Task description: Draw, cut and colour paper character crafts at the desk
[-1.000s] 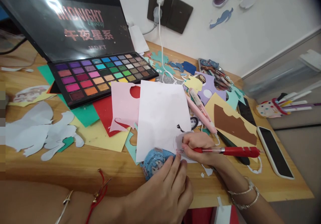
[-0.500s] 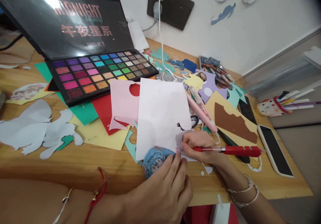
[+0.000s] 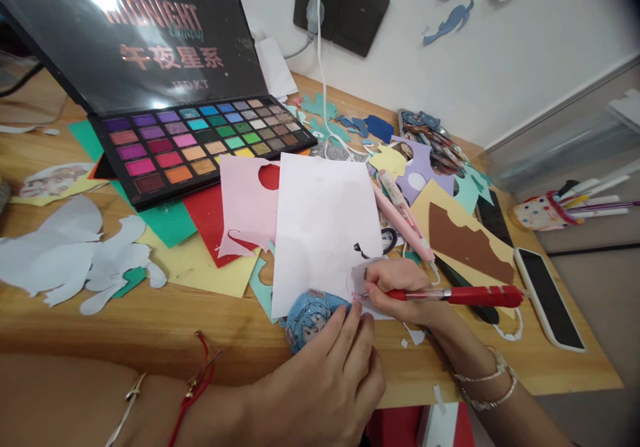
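Observation:
My right hand [image 3: 403, 292] is closed around a red pen [image 3: 460, 295], its tip touching a small pale cut-out [image 3: 359, 280] at the lower right corner of a white sheet [image 3: 325, 227]. My left hand [image 3: 325, 380] lies at the table's front edge, fingers stretched forward and pressing on the cut-out beside a round blue cartoon-face sticker [image 3: 307, 315]. It holds nothing.
An open eyeshadow palette [image 3: 200, 143] stands at the back left. Coloured paper scraps [image 3: 210, 227], grey cut-outs [image 3: 75, 253], a pink pen [image 3: 403, 217], a phone [image 3: 547, 297] and a pen holder [image 3: 545, 212] lie around. A white cable [image 3: 323, 87] runs from the wall socket.
The view has shifted slightly. Both hands stay in place with the pen tip on the cut-out.

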Demonstrator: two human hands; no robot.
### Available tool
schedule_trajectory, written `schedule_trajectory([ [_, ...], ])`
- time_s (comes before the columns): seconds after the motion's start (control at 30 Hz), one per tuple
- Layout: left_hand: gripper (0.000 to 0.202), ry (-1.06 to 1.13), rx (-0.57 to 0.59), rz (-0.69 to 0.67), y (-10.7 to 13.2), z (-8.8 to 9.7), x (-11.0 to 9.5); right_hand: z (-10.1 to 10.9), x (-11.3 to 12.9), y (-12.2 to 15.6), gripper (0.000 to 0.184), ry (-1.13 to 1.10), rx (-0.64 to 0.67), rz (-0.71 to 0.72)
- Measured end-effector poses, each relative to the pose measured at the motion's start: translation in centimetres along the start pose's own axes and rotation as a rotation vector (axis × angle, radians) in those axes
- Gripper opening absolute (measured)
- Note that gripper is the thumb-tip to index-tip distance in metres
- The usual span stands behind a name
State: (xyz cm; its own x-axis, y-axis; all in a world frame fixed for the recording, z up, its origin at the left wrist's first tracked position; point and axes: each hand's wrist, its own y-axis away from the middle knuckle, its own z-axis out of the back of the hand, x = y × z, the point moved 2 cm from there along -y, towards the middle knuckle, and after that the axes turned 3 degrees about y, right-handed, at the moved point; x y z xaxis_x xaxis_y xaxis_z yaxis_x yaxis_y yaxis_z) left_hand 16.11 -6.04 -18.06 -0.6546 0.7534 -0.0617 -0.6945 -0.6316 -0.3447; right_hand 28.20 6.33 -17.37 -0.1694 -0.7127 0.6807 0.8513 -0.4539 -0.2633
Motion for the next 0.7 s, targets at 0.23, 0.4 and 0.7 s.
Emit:
schedule_trajectory([
  [0.23,0.043,0.025,0.025,-0.009,0.0,0.0,0.1,1.1,-1.0,0.6,0.029,-0.206,-0.323,-0.232],
  [0.4,0.044,0.043,0.033,-0.015,0.3,-0.2,0.0,1.6,-1.5,1.7,0.022,0.002,-0.851,-0.261],
  [0.7,0.039,0.0,-0.045,-0.092,0.4,0.6,0.0,1.5,-0.2,0.9,0.023,0.658,-0.774,-0.02],
])
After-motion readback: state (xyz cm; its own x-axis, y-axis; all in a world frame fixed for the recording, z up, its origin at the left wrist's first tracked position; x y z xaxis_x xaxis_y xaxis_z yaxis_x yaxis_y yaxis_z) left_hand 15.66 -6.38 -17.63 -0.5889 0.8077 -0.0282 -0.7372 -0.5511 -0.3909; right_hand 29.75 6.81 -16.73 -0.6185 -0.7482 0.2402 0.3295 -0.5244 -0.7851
